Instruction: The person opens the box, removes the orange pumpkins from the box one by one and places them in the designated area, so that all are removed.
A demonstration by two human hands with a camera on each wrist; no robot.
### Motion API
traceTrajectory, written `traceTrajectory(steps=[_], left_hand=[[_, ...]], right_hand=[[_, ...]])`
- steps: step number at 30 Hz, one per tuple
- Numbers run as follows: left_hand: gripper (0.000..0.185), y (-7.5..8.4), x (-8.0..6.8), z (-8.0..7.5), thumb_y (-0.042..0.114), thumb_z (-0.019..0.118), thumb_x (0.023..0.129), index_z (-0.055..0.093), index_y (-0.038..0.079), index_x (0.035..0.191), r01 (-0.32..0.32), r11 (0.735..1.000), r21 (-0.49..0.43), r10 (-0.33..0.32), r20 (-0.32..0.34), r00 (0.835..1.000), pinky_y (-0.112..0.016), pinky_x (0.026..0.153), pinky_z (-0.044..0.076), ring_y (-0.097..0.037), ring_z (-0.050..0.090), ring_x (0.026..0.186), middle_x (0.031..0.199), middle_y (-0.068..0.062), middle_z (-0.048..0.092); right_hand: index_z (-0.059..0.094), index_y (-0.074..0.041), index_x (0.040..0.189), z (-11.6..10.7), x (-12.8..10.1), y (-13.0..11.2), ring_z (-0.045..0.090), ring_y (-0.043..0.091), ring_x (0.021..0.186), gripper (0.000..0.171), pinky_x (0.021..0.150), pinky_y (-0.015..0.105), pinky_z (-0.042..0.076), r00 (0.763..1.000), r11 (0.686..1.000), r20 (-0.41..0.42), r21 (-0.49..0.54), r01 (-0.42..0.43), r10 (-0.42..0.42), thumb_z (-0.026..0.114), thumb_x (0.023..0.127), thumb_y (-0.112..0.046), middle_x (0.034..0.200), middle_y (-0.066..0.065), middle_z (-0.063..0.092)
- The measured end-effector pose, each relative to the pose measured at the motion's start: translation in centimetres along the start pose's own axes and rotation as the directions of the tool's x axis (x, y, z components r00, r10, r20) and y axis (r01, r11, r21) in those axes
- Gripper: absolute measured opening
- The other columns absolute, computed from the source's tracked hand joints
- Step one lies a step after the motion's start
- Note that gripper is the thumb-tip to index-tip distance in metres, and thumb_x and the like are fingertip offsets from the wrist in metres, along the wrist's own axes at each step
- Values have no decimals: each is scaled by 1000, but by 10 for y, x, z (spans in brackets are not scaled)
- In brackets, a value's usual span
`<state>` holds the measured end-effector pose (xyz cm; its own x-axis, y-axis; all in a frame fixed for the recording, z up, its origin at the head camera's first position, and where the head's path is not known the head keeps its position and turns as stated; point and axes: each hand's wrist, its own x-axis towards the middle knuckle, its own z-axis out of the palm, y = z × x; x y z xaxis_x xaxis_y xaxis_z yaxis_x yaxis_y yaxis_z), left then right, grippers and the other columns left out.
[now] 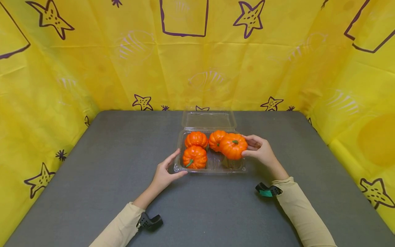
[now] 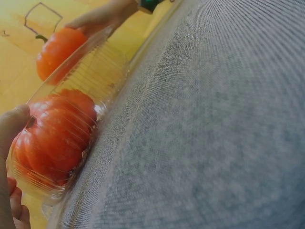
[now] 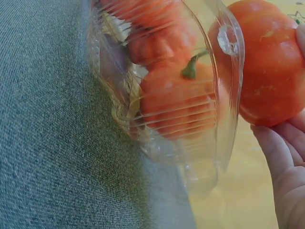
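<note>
A clear plastic clamshell container [image 1: 211, 170] sits on the table with its lid [image 1: 209, 120] folded back. Inside, at its left, lie a rear orange toy pumpkin [image 1: 196, 139] and a front pumpkin [image 1: 195, 157] with a green stem. A third pumpkin [image 1: 215, 138] is at the back right, partly hidden. My right hand [image 1: 260, 151] grips another pumpkin [image 1: 233, 146] by its right side, above the container's right half; the right wrist view shows this pumpkin [image 3: 269, 62] higher than the rim. My left hand [image 1: 163, 171] holds the container's front left corner, thumb at the front edge, fingers along the left side.
Grey cloth covers the table [image 1: 123, 147]. A yellow curtain [image 1: 172, 68] with starfish and fish drawings encloses the back and both sides. Black wrist mounts [image 1: 149, 222] show on both forearms.
</note>
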<state>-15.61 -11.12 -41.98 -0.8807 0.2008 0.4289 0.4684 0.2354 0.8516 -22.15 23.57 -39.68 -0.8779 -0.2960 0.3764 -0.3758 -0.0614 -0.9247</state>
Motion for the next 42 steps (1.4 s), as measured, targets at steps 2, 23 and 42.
traceTrajectory(steps=[2, 23, 42], left_hand=[[69, 0, 0, 0, -5, 76, 65, 43, -12, 125, -4, 1000, -1, 4, -1, 1000, -42, 97, 28, -31, 37, 121, 129, -23, 42], [68, -3, -1, -1, -6, 76, 64, 44, -12, 124, -20, 1000, 14, 20, -9, 1000, -41, 96, 29, -34, 38, 119, 128, -24, 43], [68, -4, 2, 0, -7, 76, 64, 44, -12, 124, -22, 1000, 13, 22, -2, 1000, -38, 97, 31, -33, 39, 119, 128, -23, 43]], right_hand=[[60, 4, 99, -1, 0, 1, 61, 12, 89, 32, 74, 24, 48, 1000, 1000, -21, -19, -2, 2, 72, 70, 7, 106, -6, 61], [63, -9, 90, -29, 2, 11, 60, 4, 86, 24, 72, 17, 47, 935, 988, -351, -124, -93, 43, 74, 71, -1, 95, -9, 64], [56, 1, 92, -50, -1, 34, 59, 0, 84, 29, 74, 14, 45, 858, 956, -497, -163, -243, 133, 75, 71, -6, 98, -7, 61]])
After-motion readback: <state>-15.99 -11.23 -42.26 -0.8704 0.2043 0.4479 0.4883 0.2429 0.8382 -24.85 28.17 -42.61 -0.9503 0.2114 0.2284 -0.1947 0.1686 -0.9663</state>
